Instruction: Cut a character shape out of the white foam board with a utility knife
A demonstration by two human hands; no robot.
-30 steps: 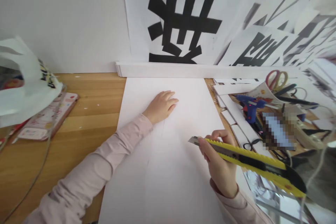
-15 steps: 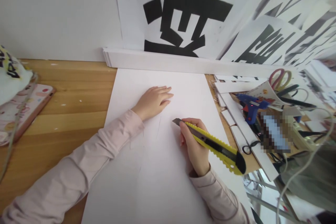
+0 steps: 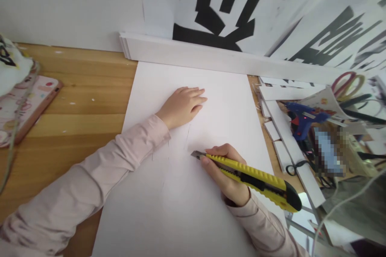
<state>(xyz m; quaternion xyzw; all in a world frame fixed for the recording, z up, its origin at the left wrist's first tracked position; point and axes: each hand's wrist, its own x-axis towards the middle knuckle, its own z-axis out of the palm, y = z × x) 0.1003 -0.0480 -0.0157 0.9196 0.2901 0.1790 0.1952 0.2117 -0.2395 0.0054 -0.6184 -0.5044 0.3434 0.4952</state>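
A large white sheet [image 3: 181,209] with a few thin dark lines lies on the wooden table [image 3: 90,108]. My left hand [image 3: 183,106] rests flat on its upper part, fingers spread and pointing right, holding nothing. In my right hand [image 3: 226,172] is a yellow and black utility knife [image 3: 259,178], gripped like a pen. Its blade is out and points left, near the lower end of one line. Whether the tip touches the sheet I cannot tell.
On the left are a phone in a pink case [image 3: 36,104], a cable and a white bag [image 3: 13,64]. To the right lie white strips [image 3: 285,140], a blue glue gun [image 3: 304,118], scissors [image 3: 348,84] and cables. Behind, a white ledge [image 3: 187,55] runs below black-and-white sheets.
My right hand has moved the knife a little down and left relative to the lines, and the knife lies flatter. The camera view has shifted. My left hand stays on the sheet.
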